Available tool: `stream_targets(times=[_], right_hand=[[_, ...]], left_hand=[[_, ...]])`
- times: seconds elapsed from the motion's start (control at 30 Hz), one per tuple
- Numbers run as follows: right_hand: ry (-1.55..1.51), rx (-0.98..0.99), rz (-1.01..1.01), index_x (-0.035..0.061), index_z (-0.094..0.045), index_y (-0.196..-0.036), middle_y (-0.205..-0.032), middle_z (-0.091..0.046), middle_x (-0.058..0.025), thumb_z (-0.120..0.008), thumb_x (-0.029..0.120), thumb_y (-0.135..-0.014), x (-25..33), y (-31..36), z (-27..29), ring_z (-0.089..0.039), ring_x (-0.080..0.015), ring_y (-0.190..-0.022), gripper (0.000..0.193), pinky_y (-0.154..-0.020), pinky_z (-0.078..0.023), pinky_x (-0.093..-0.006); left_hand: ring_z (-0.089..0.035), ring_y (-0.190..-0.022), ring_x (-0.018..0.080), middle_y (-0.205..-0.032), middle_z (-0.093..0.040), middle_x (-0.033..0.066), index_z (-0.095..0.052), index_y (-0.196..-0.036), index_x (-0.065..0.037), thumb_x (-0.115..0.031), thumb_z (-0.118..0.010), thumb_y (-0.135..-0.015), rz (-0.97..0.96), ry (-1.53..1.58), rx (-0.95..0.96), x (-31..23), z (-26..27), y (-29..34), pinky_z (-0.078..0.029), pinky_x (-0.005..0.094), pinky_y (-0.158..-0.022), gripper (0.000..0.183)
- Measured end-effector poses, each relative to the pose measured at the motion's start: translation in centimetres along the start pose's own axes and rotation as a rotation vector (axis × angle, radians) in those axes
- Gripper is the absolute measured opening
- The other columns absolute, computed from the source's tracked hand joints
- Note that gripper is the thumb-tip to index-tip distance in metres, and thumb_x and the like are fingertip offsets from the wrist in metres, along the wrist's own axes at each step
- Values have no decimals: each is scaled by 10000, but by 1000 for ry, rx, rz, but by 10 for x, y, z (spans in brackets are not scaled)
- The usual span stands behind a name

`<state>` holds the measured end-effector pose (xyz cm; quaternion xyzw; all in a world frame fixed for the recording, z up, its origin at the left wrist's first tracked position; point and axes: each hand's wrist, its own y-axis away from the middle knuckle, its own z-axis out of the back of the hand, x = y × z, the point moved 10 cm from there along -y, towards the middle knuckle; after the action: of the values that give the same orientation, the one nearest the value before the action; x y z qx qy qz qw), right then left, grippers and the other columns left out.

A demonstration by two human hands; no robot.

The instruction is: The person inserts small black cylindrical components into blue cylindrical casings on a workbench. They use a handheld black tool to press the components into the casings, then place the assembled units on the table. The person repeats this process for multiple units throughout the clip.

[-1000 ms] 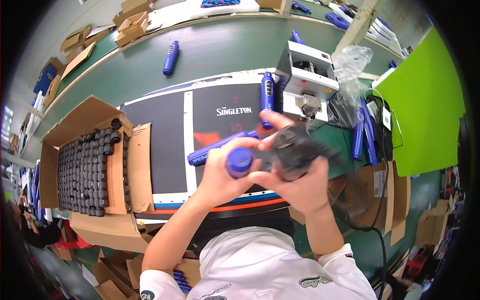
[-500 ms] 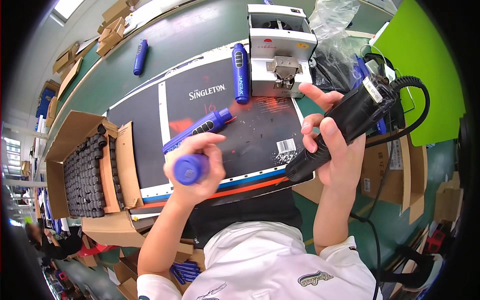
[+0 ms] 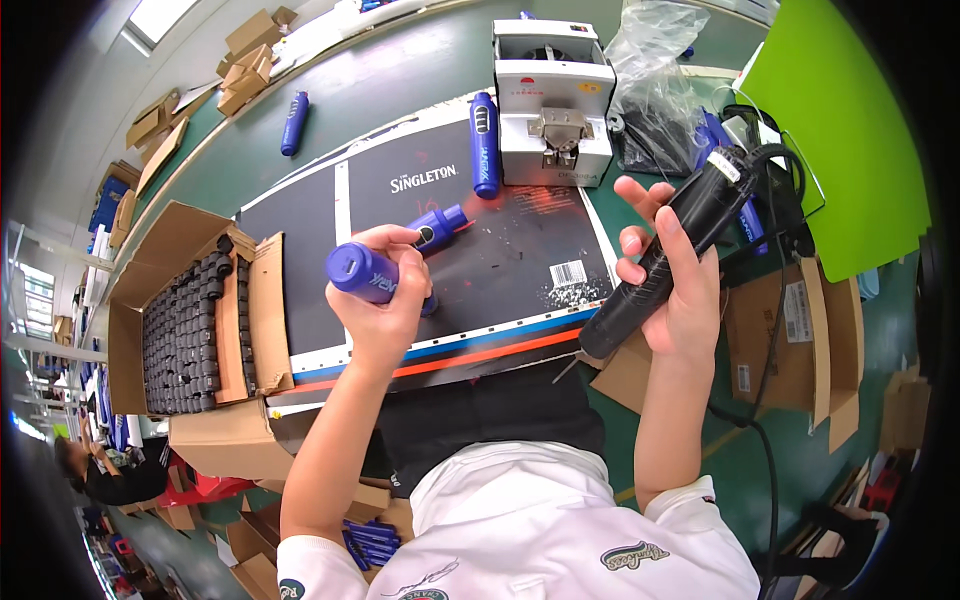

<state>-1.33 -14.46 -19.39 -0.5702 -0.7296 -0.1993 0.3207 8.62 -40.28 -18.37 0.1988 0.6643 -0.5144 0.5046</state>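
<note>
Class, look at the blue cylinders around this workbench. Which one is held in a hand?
The blue cylinder gripped in the left hand. The others lie loose: one on the black mat beside the white machine, one far off on the green table.

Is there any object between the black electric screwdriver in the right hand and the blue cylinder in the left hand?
Nothing visible does. Between the black corded electric screwdriver and the blue plastic cylinder lies only open space above the dark printed mat.

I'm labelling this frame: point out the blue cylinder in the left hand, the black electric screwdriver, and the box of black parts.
blue cylinder [image 3: 362, 273], head view, on its rounded body.
black electric screwdriver [image 3: 668, 255], head view, mid-barrel.
box of black parts [image 3: 150, 262], head view, on its cardboard flap.
</note>
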Motion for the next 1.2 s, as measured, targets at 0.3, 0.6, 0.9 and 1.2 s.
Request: stream_targets(times=[0.3,0.6,0.9,1.2], right_hand=[[-129,-121,-131,78,-533,-1178,-1099,-627,-90,-605,158,-983,-33,-8,51,-539,-111,-754,222,-569,-449,-236],[-332,-103,-223,120,-464,-1219,-1037,-533,-66,-532,196,-1019,-75,-34,61,-524,-116,-745,224,-584,-448,-244],[-426,-73,-276,115,-435,-1202,-1028,-563,-95,-590,204,-988,-96,-37,65,-556,-149,-744,279,-599,-461,-281],[-391,-123,-283,119,-434,-1194,-1001,-586,-99,-616,204,-969,-99,-36,69,-540,-153,-683,301,-571,-435,-280]], left_hand=[[-605,-734,169,-821,-555,56,-493,-1143,4,-166,-643,-955,557,302,-200,21,19,-27,-516,316,-653,295],[-607,-752,166,-830,-564,55,-519,-1069,-6,-243,-605,-987,694,130,-75,29,27,-92,-554,344,-687,266],[-611,-894,240,-1052,-637,85,-616,-1124,-107,-205,-773,-734,-453,-1147,492,58,-24,-212,-509,344,-740,432],[-553,-922,205,-1176,-612,135,-593,-1018,-120,-172,-615,-788,-900,-1758,466,145,-45,-213,-434,309,-734,238]])
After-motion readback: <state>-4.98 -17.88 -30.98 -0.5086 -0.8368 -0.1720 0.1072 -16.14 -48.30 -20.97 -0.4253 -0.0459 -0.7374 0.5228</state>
